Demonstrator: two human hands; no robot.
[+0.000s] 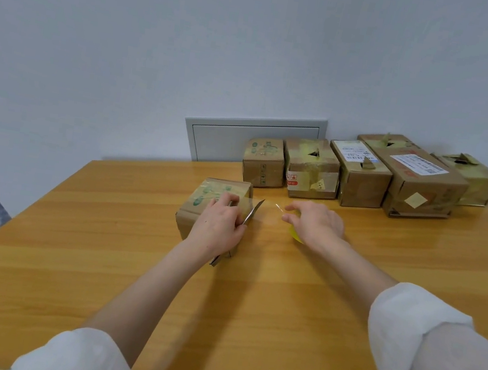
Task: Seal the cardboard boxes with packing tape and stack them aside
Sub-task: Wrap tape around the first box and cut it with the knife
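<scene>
A small cardboard box [203, 201] with green print and clear tape on its top sits at the table's middle. My left hand [220, 223] rests against its right side and grips a utility knife [254, 213], blade pointing up and right. My right hand [314, 221] is to the right, closed over a yellow tape roll [294, 234] that it mostly hides. A thin clear strip of tape [267, 211] stretches between the roll and the box.
A row of several taped cardboard boxes [360, 176] stands along the far right of the wooden table [131, 263]. A white wall panel [252, 139] is behind them. The floor drops away left of the table's edge.
</scene>
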